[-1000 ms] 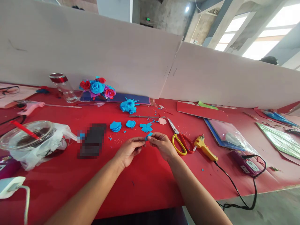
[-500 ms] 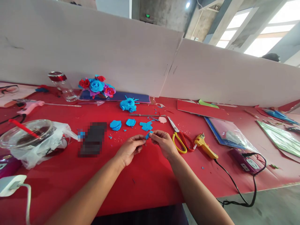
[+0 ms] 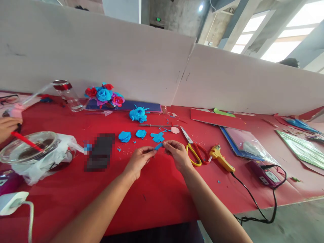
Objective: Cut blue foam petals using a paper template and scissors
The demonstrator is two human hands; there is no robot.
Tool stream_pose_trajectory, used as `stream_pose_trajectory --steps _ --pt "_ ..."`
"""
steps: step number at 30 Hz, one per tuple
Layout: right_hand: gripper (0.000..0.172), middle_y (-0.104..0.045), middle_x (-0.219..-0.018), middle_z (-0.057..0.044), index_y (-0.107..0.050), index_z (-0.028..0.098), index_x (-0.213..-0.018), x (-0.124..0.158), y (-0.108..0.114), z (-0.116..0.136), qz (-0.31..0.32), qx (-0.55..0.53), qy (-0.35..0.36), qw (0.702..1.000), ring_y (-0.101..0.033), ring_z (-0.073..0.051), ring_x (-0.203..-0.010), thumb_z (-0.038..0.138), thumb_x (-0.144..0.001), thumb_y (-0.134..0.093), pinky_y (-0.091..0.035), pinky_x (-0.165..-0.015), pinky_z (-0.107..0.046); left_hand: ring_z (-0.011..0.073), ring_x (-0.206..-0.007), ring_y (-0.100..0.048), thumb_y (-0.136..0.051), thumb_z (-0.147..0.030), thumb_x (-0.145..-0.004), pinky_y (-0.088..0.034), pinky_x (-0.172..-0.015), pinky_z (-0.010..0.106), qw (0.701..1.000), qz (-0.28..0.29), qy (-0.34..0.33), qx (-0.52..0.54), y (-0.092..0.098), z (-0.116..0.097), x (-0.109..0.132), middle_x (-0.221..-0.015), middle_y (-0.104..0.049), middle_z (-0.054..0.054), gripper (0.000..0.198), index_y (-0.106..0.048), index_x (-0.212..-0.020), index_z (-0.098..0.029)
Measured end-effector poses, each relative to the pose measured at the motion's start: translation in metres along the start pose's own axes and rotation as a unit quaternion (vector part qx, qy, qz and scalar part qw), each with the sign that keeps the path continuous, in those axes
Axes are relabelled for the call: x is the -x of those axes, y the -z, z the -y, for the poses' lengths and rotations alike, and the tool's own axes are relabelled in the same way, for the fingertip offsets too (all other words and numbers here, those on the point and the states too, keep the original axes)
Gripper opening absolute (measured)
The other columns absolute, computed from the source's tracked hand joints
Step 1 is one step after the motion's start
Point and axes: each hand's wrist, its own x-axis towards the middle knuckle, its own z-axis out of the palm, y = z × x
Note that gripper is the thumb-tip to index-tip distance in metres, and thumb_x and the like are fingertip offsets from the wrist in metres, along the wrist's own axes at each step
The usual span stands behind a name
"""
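A small strip of blue crepe paper [image 3: 158, 146] is stretched between my two hands above the red table. My left hand [image 3: 140, 159] pinches its left end, and the fingertips of my right hand [image 3: 176, 153] grip the other end. Just beyond my fingers lie cut blue paper pieces [image 3: 157, 137] and two small stacks of blue paper petals, a left stack [image 3: 124, 136] and a right stack [image 3: 141, 133]. Right of my right hand are scissors [image 3: 193, 148] with one yellow and one red handle, blades pointing away. A pink paper petal [image 3: 174, 130] rests near their tips.
A yellow glue gun [image 3: 221, 158] trails its cord to a purple power socket [image 3: 267, 173]. Behind lie thin wires [image 3: 159, 125], blue paper roses [image 3: 139, 114] and a mixed bouquet [image 3: 105, 95]. At left, another person's hand [image 3: 9, 128] holds a pink glue gun [image 3: 15, 110] near a drink bowl [image 3: 30, 146].
The blue strip shows longer between my fingers, my hands slightly further apart. At far left another person's hand has come in and lifted the pink glue gun off the table.
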Motion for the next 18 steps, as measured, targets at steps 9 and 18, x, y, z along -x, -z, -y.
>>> stream_pose_trajectory --steps 9,18 --pt "0.028 -0.058 -0.06 0.001 -0.068 0.018 -0.071 0.0034 -0.0036 -0.0022 0.064 0.032 -0.015 0.997 -0.047 -0.011 -0.055 0.043 -0.062 -0.079 -0.032 -0.053 -0.026 0.0064 -0.051 -0.035 -0.073 -0.039 -0.065 -0.024 -0.049 0.022 0.999 0.041 -0.03 -0.014 -0.0003 0.0025 0.0015 -0.064 -0.056 -0.001 0.026 -0.068 -0.075 -0.016" --pt "0.03 -0.056 -0.058 0.002 -0.069 0.02 -0.078 0.0008 -0.0012 -0.0053 0.014 -0.001 -0.009 1.0 -0.044 -0.01 -0.053 0.047 -0.067 -0.075 -0.03 -0.052 -0.026 0.0065 -0.048 -0.032 -0.074 -0.038 -0.062 -0.019 -0.049 0.024 1.0 0.011 -0.023 -0.003 -0.0015 -0.0003 0.0021 -0.058 -0.053 -0.003 0.024 -0.067 -0.069 -0.016"
